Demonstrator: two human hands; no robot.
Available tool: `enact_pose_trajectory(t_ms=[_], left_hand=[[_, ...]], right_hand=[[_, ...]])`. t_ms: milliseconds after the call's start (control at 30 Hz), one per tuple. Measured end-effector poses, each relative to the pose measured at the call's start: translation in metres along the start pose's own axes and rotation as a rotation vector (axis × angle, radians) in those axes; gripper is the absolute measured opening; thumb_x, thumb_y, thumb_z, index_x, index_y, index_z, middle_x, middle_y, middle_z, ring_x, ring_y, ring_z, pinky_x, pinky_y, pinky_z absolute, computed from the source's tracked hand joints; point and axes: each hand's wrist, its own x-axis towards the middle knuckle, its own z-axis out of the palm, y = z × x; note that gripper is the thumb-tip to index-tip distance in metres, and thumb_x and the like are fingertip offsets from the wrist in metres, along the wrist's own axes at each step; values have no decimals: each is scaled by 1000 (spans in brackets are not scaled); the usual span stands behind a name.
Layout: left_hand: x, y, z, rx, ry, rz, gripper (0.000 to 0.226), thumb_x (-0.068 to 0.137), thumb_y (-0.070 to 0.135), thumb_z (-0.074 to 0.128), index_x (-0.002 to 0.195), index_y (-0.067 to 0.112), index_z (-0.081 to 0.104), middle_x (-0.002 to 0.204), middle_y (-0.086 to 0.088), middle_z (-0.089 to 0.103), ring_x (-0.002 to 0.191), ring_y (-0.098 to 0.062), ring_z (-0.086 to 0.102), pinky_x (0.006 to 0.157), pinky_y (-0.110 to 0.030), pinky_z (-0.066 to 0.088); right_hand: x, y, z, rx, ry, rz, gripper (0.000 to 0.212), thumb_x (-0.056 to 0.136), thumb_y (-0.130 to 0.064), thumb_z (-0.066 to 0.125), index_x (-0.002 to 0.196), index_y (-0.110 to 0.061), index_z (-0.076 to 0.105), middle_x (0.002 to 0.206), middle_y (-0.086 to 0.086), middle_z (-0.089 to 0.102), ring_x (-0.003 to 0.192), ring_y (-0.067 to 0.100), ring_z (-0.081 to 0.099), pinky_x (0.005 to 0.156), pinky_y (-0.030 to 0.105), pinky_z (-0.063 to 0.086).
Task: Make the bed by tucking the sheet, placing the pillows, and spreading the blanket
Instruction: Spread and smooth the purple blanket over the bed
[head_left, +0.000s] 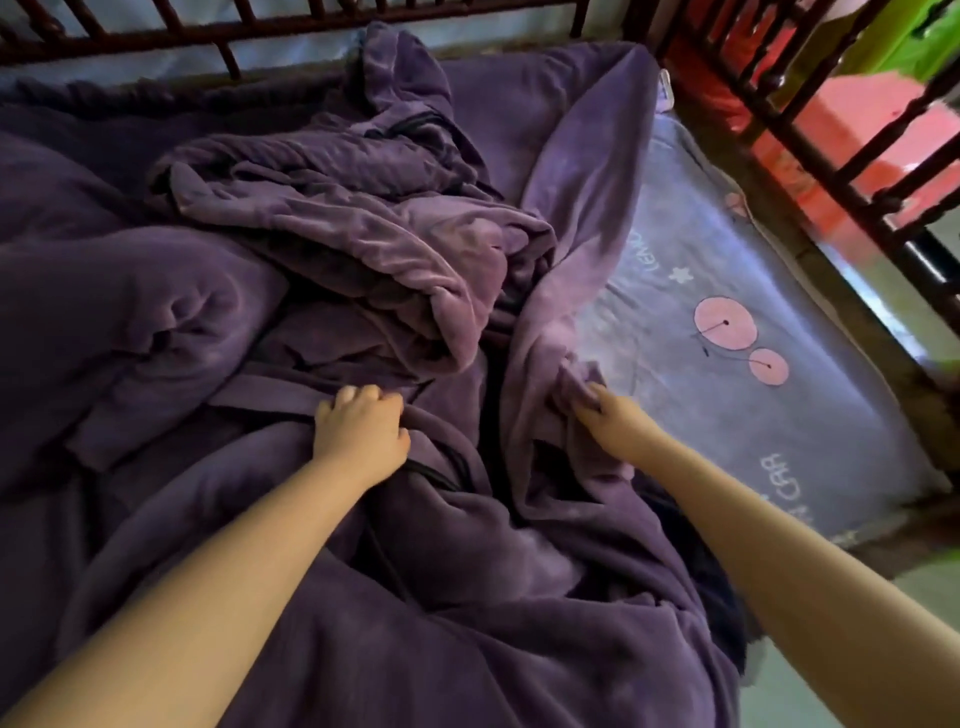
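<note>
A plush purple blanket (363, 244) lies crumpled in heaps over most of the bed. My left hand (361, 428) is closed on a fold of it near the middle. My right hand (610, 421) pinches a lighter purple edge of the same blanket just to the right. Beside that edge the blue sheet (737, 291) shows bare, printed with pink circles, a star and white letters. A rounded purple bulge (130, 322) at the left could be a pillow under the fabric; I cannot tell.
A dark wooden rail (218, 36) with spindles runs along the far side of the bed. Another spindle rail (852, 171) borders the right side, with red and green surfaces beyond it. Pale floor (930, 582) shows at the lower right.
</note>
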Motion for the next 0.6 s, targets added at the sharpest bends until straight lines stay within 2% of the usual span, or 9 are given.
enact_pose_trajectory(t_ms=[100,267,333,400,467,533,600], left_hand=[[0,13,-1,-46,29,-1,33,92,26,48,122,14,54,131,-8,52,126,-28,43,103,-39,36],[-2,68,0,-140,10,140,39,90,41,52,119,15,57,128,-6,55,124,-26,48,99,-34,40],[1,99,5,-205,-98,179,54,87,48,53,129,14,50,134,-8,51,127,-27,47,101,-36,40],[6,137,15,-258,-231,205,73,83,55,57,139,13,38,142,-11,44,131,-30,43,105,-38,38],[10,183,31,-279,-357,232,88,77,58,61,144,12,28,147,-13,38,135,-30,39,109,-39,36],[11,203,51,-299,-456,269,98,71,62,65,146,15,24,149,-10,35,137,-29,36,111,-39,35],[12,249,76,-336,-552,292,107,64,69,65,148,23,19,152,-5,31,140,-27,32,114,-40,32]], right_hand=[[-11,22,-31,174,54,144,42,98,-31,37,122,-1,55,130,22,55,121,31,51,86,27,36],[-23,70,-83,211,38,243,48,95,-43,37,123,-8,56,133,16,53,119,28,50,104,34,34],[-21,89,-104,165,-70,279,45,94,-46,38,111,-10,60,124,15,59,107,25,55,101,35,40],[-13,104,-126,187,-277,394,43,92,-47,42,97,-8,61,109,13,63,94,25,60,89,36,49],[-3,125,-150,165,-422,462,49,89,-48,46,108,-5,59,113,13,61,100,29,61,92,41,50],[8,134,-160,183,-432,439,44,91,-47,45,107,-9,59,112,13,62,102,29,61,94,42,50],[12,164,-184,286,-399,388,36,93,-43,42,93,-11,59,98,10,64,86,22,64,85,36,53]])
